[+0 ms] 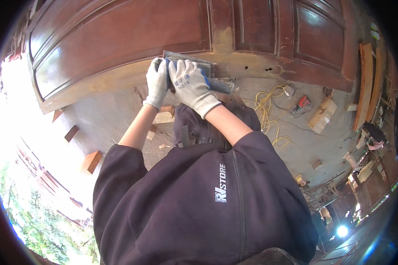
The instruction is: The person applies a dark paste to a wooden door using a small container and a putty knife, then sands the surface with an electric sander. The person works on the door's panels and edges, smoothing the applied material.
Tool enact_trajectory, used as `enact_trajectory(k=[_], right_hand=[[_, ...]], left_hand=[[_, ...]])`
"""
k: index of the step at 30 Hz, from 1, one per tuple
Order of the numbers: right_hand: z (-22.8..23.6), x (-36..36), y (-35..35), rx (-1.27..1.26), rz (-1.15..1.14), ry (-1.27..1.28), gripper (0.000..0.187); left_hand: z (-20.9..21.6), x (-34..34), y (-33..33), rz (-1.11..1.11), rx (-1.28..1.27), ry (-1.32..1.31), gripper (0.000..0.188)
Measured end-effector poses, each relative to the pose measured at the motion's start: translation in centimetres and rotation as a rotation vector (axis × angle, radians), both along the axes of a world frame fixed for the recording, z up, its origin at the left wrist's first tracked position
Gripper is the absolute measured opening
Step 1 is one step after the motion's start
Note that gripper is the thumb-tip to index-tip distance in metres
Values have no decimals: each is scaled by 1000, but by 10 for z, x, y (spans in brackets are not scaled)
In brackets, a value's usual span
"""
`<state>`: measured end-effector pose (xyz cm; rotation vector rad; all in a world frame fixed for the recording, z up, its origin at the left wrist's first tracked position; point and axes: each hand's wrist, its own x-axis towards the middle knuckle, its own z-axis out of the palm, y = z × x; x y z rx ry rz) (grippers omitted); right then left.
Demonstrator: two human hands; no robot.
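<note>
Both my hands, in pale gloves with blue at the palms, are closed on a dark grey, flat-sided hand tool (221, 85). It looks like a sander, but my hands hide much of it and I cannot tell for sure. My left hand (156, 83) grips its left end; my right hand (188, 82) lies close beside it, over the tool's top. The tool sits at the near rail of a large reddish-brown panelled wooden door (133, 35). Along that rail the surface is paler and yellowish, with a few small holes right of the tool.
A yellow cord (264, 108) lies coiled on the grey floor (252, 88) at right, near a red power tool (303, 103) and a wooden board (323, 115). Long planks (365, 84) stand at far right. Wood blocks (91, 162) are scattered at left.
</note>
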<state>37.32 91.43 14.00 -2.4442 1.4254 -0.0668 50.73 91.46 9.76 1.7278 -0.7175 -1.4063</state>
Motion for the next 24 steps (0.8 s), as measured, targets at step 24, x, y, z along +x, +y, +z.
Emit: enact_trajectory(k=[24], right_hand=[[18,-142,-24,125,201,191,68]], left_hand=[[-1,-150,8,-42,5,-127,38]])
